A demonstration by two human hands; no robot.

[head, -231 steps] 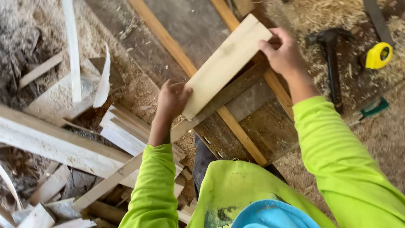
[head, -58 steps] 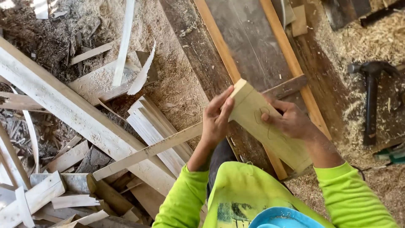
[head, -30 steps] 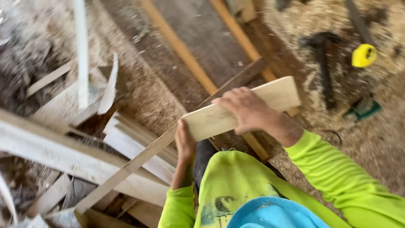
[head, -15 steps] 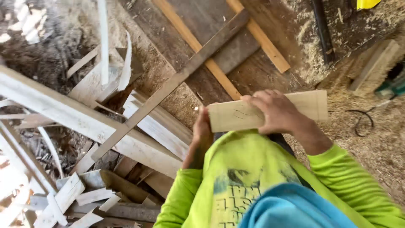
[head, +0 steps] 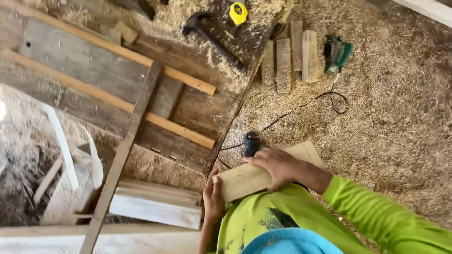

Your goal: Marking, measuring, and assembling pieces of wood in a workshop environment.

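Platform (head: 94, 70) of dark planks with 2 orange battens is lying beyond the fingers, a long grey lath (head: 123, 150) crossing it. Sawdust floor (head: 400, 117) is spreading out past the right hand's knuckles.

Board (head: 245, 178): short pale offcut, flat, faint pencil marks on the face, being held level close to the chest over the green shirt.

Right hand (head: 278, 165) is lying across the board's middle, fingers curled over the far edge, closed on it. Left hand (head: 213, 197) is gripping the near end, fingers wrapped round the end grain; how far the thumb is closing under, cannot tell.

Judgement: the board is looking light, stiff, dry, not fragile; sawn edges probably rough, so not slippery but splintery. Best hold is by the long edges near each end, palms clear of the marked face.

Smaller, well beyond the fingertips: 3 blocks (head: 289, 56), hammer (head: 209, 35), green power tool (head: 336, 54), yellow tape (head: 238, 12).
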